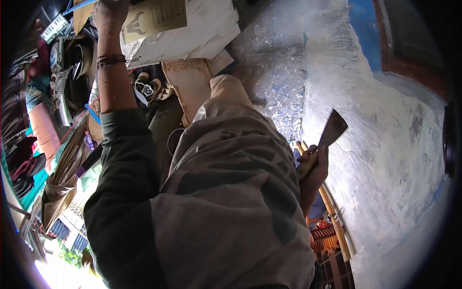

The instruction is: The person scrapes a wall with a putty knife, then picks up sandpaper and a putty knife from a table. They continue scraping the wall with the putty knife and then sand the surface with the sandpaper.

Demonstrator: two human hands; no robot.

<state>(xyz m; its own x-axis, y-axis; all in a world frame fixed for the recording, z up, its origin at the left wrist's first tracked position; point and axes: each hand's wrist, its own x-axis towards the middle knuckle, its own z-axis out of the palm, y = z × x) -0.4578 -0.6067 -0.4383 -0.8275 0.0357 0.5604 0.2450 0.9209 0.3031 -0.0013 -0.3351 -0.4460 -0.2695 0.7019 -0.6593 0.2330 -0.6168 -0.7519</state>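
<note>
My right hand (315, 166) is closed around the handle of a scraper (333, 127), whose flat, dark, flared blade points up beside the wall. At the upper left, my left hand (110, 14) is cut off by the frame's top edge, so its fingers are mostly hidden. It is by a brown printed sheet (156, 18) that lies on a large pale, worn board or box (192, 43). A thin blue strip (79, 6) shows just left of this hand.
A scraped, pale wall (375, 159) with blue patches rises on the right. Bamboo poles (334, 216) lean along it near an orange slatted crate (325, 236). Cardboard (188, 82) lies by my bare knee. Clutter and a licence plate (54, 28) crowd the left.
</note>
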